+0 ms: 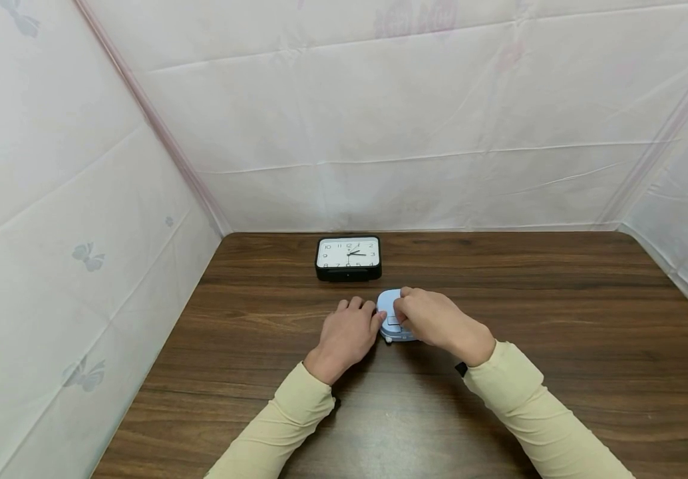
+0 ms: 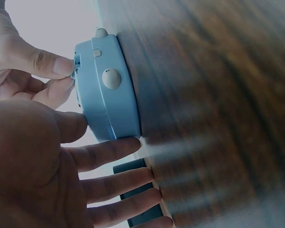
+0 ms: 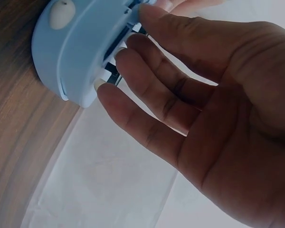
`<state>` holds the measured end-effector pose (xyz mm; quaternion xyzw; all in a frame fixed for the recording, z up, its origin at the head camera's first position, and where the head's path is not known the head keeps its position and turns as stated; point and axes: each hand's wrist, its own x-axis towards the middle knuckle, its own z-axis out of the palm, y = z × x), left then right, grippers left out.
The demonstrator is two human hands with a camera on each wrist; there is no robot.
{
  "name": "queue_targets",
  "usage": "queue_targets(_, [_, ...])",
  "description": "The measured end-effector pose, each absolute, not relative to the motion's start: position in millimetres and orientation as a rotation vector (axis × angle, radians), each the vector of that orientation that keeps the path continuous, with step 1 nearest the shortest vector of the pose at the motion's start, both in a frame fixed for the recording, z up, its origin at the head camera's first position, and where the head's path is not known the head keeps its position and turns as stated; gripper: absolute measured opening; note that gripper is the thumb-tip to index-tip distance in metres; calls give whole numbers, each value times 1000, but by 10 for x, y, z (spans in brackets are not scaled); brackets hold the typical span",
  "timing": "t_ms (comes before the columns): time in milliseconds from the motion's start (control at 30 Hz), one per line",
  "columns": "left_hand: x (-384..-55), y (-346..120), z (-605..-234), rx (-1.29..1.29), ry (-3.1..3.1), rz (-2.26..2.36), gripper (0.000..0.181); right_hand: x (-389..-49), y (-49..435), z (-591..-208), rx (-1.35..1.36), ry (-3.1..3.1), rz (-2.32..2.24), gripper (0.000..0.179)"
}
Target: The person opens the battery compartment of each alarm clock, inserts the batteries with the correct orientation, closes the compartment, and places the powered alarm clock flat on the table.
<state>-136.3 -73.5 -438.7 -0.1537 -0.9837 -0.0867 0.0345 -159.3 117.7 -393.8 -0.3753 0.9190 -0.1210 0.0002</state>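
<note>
A light blue rounded case (image 1: 388,303) with white knobs on its side lies flat on the wooden table; its kind is not plain. Rectangular outlines mark its upper face. My left hand (image 1: 348,332) rests at its left side, fingers outstretched, the thumb on the upper edge and the index finger (image 2: 109,153) along the side wall. From the right my right hand (image 1: 440,322) reaches over the case. Its thumb (image 3: 154,14) and bent fingers pinch a small blue tab (image 2: 74,73) on the upper face, mostly hidden behind the fingertips. Dark recesses (image 3: 113,71) show beside these fingers.
Behind the case stands a black-framed rectangular clock (image 1: 348,258) with a white dial. The brown wooden table (image 1: 559,299) runs back to a pale sheet wall (image 1: 380,133), and similar sheeting hangs along both sides.
</note>
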Motion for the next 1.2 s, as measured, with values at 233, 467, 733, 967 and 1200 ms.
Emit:
queue_targets(233, [-1362, -738, -4388, -467, -3016, -258, 43, -1641, 1192, -3936, -1157, 2851, -381, 24])
queue_targets(467, [-1358, -745, -4391, -455, -3026, -264, 43, -1687, 1204, -3953, -1097, 2831, -414, 26])
queue_targets(733, [-1358, -745, -4408, -475, -3005, -261, 42, -1751, 1289, -3947, -1014, 2766, -534, 25])
queue_targets(967, [-1367, -731, -4407, -485, -3000, -248, 44, -1830, 1426, -3901, -780, 2826, -601, 32])
queue_targets(1200, [-1361, -734, -4390, -470, -3017, -258, 44, -1883, 1428, -3969, -652, 2749, -567, 59])
